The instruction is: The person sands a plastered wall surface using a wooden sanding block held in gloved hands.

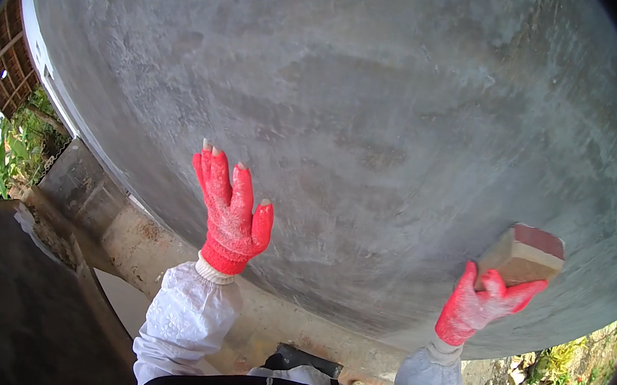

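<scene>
A broad, smooth grey cement wall [348, 113] curves across most of the view, with paler smears and scuffs over it. My left hand [230, 214], in a dusty red glove with bare fingertips showing, lies on the wall with its fingers stretched out and holds nothing. Lower on the right, my right hand [472, 306], gloved alike, grips a tan block [520, 258] with a reddish-brown end. The block looks like a sanding block and rests against the wall; its face toward the wall is hidden.
A concrete ledge [263, 320] runs below the wall. At the lower left stands a dark slab [1, 287] with a rough edge. Green plants [17, 148] and a thatched roof [6, 55] appear at far left, stones and weeds [547, 372] at lower right.
</scene>
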The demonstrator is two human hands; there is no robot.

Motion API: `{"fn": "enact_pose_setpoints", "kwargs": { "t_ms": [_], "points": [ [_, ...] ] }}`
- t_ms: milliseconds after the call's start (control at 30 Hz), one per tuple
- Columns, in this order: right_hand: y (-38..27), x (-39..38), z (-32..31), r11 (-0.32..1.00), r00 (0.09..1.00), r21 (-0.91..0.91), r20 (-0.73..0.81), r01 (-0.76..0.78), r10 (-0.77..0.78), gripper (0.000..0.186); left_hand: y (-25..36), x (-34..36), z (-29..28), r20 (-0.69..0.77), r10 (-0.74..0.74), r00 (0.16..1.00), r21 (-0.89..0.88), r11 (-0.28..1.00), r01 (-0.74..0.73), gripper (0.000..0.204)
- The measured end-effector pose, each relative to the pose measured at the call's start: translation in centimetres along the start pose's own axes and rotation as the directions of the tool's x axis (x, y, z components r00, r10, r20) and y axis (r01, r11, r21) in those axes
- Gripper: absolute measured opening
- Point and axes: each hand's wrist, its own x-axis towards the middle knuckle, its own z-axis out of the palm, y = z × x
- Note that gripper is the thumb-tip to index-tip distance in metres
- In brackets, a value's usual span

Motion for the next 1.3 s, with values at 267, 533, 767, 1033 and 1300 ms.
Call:
{"fn": "enact_pose_setpoints", "kwargs": {
  "t_ms": [267, 533, 767, 1033, 1300],
  "points": [
    [-7.8, -15.5, 5.8, 0.851, 0.739, 0.279, 0.424, 0.444, -0.524, 0.063, 2.0, -5.6, -5.3, 0.104, -0.302, 0.948, -0.145, 0.938, 0.315, 0.068],
    [-12.3, -3.1, 3.2, 0.935, 0.935, -0.049, 0.071, 0.352, -0.348, 0.041, -0.9, -10.4, -11.6, 0.139, -0.364, 0.921, -0.054, 0.926, 0.374, 0.066],
    [-16.4, -16.9, 7.9, 0.741, 0.548, 0.281, 0.527, 0.610, -0.650, 0.054, -1.7, -10.6, -11.2, 0.171, -0.370, 0.913, -0.129, 0.911, 0.393, 0.066],
    [-23.0, -0.2, 5.1, 0.873, 0.874, -0.084, 0.120, 0.481, -0.470, 0.053, -4.9, -14.4, -14.7, 0.100, -0.458, 0.883, -0.068, 0.883, 0.465, 0.062],
    [-26.6, -17.4, 11.2, 0.437, 0.288, 0.307, 0.427, 0.845, -0.857, 0.047, -5.7, -14.6, -15.0, 0.132, -0.505, 0.853, -0.099, 0.850, 0.518, 0.065]
  ]
}}
